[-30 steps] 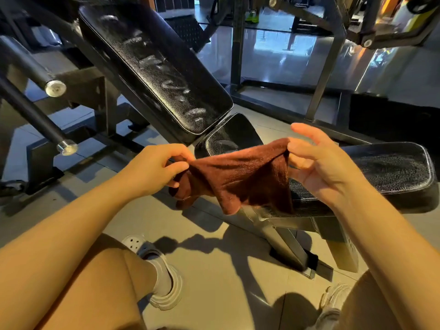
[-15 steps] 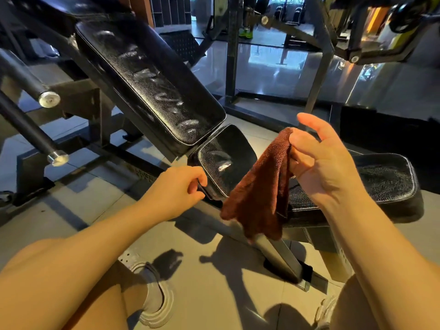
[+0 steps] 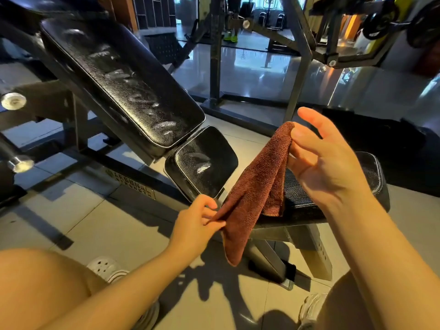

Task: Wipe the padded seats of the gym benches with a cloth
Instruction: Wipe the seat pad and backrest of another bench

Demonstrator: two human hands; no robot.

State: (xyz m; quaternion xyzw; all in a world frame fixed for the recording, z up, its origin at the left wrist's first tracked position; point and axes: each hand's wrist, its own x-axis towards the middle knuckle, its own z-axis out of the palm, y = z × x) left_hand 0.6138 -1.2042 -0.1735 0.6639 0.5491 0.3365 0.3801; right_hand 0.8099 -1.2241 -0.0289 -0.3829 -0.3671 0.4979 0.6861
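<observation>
A brown terry cloth (image 3: pixel 257 194) hangs in the air in front of the benches. My right hand (image 3: pixel 326 163) pinches its top corner between thumb and forefinger, the other fingers spread. My left hand (image 3: pixel 197 222) pinches a lower edge of the cloth. Behind the cloth lies a flat black padded bench seat (image 3: pixel 371 172), partly hidden by my right hand. To the left, an inclined black back pad (image 3: pixel 123 84) and its small seat pad (image 3: pixel 202 165) show pale streaks on their surface.
Steel bars with capped ends (image 3: pixel 13 101) jut out at the left. A black rack frame (image 3: pixel 297 55) and weight plates (image 3: pixel 423 22) stand behind. The bench's metal legs (image 3: pixel 312 248) rest on the tiled floor (image 3: pixel 119 229). My knees and white shoes (image 3: pixel 107 270) are below.
The left hand let go of the cloth, which dropped to hang from my right hand, and has now taken hold of a lower edge. The view has shifted closer to the benches.
</observation>
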